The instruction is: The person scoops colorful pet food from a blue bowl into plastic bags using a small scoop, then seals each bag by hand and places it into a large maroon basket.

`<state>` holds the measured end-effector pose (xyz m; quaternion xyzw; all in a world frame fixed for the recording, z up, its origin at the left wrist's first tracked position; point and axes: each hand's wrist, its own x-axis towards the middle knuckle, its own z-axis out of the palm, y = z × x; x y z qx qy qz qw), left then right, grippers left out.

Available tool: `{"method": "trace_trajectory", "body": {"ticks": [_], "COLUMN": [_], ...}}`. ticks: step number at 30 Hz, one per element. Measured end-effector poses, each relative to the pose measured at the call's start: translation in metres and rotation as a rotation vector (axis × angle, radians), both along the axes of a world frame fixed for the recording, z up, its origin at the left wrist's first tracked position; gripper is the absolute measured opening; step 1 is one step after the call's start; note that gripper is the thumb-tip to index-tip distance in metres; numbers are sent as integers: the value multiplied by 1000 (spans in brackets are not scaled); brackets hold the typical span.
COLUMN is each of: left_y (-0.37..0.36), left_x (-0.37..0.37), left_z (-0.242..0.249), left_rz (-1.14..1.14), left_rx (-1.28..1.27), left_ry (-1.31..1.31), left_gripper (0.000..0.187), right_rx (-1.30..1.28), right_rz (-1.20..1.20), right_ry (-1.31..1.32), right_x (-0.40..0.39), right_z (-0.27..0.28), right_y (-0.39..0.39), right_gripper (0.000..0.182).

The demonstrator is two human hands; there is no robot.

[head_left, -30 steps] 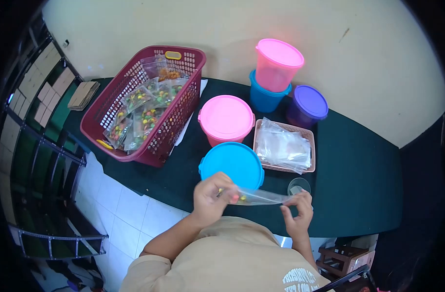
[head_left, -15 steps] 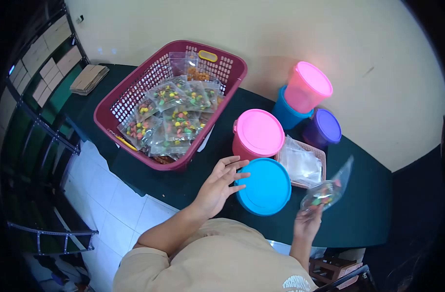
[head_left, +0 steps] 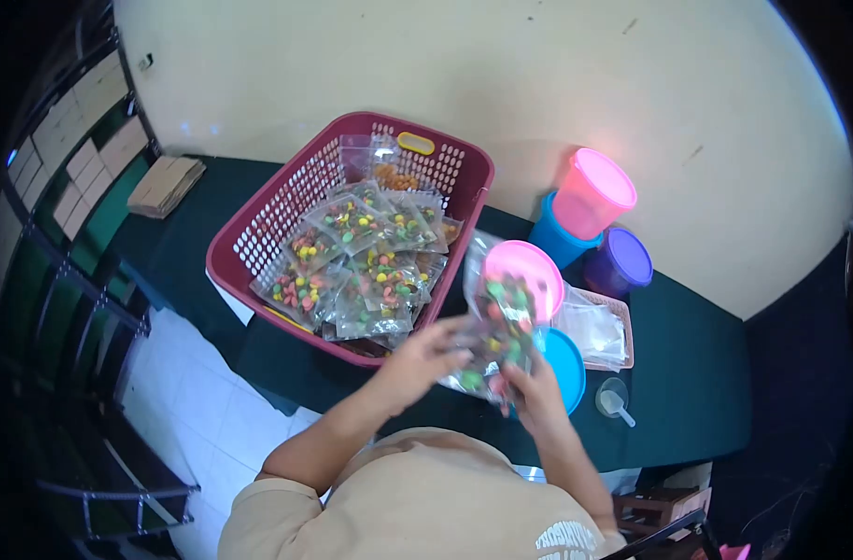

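A clear plastic bag of colourful round candies (head_left: 508, 322) is held up in front of my chest, partly over the pink and blue lids. My right hand (head_left: 538, 392) grips its lower right side, thumb across the front. At its left edge my left hand (head_left: 424, 362) has curled fingers on the plastic, slightly blurred. Behind the bag are a pink-lidded tub (head_left: 529, 271) and a blue-lidded tub (head_left: 564, 364). To the left, a maroon laundry basket (head_left: 223, 259) holds many filled bags (head_left: 356, 271), mostly of similar candies.
A small clear dish with a white scoop (head_left: 614, 402) lies right of the blue tub. Behind it, a pink tray (head_left: 629, 322) holds empty plastic bags (head_left: 590, 331). Stacked tubs (head_left: 594, 191) and a purple tub (head_left: 620, 257) stand by the wall. Brown packets (head_left: 165, 185) lie far left.
My right hand has brought the candy bag leftward from beside the tray to the middle. My left hand has closed onto it from an open pose. The dish and scoop are now uncovered.
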<state>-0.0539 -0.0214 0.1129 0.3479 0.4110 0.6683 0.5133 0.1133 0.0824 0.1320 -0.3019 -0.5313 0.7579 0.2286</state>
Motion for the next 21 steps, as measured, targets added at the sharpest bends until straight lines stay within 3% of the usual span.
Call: {"method": "trace_trajectory", "body": {"ticks": [2, 4, 7, 9, 10, 11, 13, 15, 18, 21], "left_y": [-8, -5, -4, -11, -22, -37, -52, -59, -55, -30], "left_x": [-28, -70, -123, -131, -117, -99, -83, -60, -40, -22], "left_z": [38, 48, 57, 43, 45, 50, 11, -14, -41, -30], "left_rz": [153, 223, 275, 791, 810, 803, 783, 795, 751, 614], "left_rx": [-135, -40, 5, 67, 138, 53, 170, 105, 259, 414], "left_ry": [-24, 12, 39, 360, 376, 431, 500, 499, 629, 661], "left_gripper": [56, 58, 62, 65, 66, 62, 53, 39, 27, 19], "right_rx": [2, 44, -42, 127, 211, 292, 277, 234, 284, 356], "right_rz": [219, 261, 79, -55, -94, -133, -258, -516, -704, -637], "right_ry": [134, 188, 149, 208, 256, 293, 302, 178, 157, -29], "right_x": [-46, -103, -154, -130, -112, -88, -30, 22, 78, 104], "right_z": [19, 40, 28, 15, -4, -27, -55, -100, -148, -181], "right_y": [29, 46, 67, 61, 60, 56, 33, 18, -12, -35], "right_gripper": [55, 65, 71, 67, 59, 52, 34, 20, 14, 11]}}
